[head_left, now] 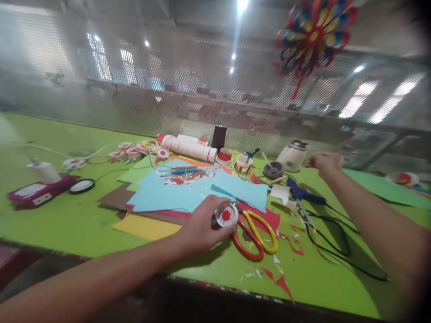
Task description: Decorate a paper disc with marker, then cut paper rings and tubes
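Holding a round white piece with a red hexagon on its face, the left hand is at the near edge of the blue sheets on the green table. From where I stand, the piece sits at the right end of that grip, pinched between thumb and fingers, its flat face turned toward the person. Just beside it, to the right, lie the scissors: their long axis slants from the pivot next to the piece down to the red and yellow loops, which point rightward and toward the person. The left hand is plainly the nearer one. The right hand is well apart, stretched out beside a white jar with a dark top; its fingers look curled, but I can't tell whether that grip has anything in it. Between the two hands lies a blue glue gun.
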{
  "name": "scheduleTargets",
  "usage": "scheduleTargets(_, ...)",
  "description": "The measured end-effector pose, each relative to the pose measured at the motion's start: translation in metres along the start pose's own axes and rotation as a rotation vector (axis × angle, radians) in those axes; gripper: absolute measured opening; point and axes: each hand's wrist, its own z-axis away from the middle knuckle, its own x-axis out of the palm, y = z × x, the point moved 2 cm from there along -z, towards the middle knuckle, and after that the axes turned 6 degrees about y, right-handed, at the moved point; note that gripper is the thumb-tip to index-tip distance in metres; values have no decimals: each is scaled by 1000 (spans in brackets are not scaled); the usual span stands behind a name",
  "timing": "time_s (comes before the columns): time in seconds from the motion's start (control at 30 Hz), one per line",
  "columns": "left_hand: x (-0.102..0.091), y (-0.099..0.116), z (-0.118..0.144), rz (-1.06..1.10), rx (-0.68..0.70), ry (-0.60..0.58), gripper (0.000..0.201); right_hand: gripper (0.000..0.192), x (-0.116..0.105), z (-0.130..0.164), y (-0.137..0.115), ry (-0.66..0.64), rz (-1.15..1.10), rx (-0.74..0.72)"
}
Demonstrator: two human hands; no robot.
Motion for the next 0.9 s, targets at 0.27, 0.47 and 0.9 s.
scheduleTargets(0.27, -9, 6, 1, -176, 139, 143, 43, 13, -2, 84, -40, -141, -171, 51)
scheduleTargets(0.47, -14, 12, -1, -297, 187, 43, 42, 25, -9, 203, -94, -772, -141, -255)
scheduleTargets(0.9, -17, 15, -36, -308, 311, 46, 60, 27, 18, 239, -76, -998, -397, 244)
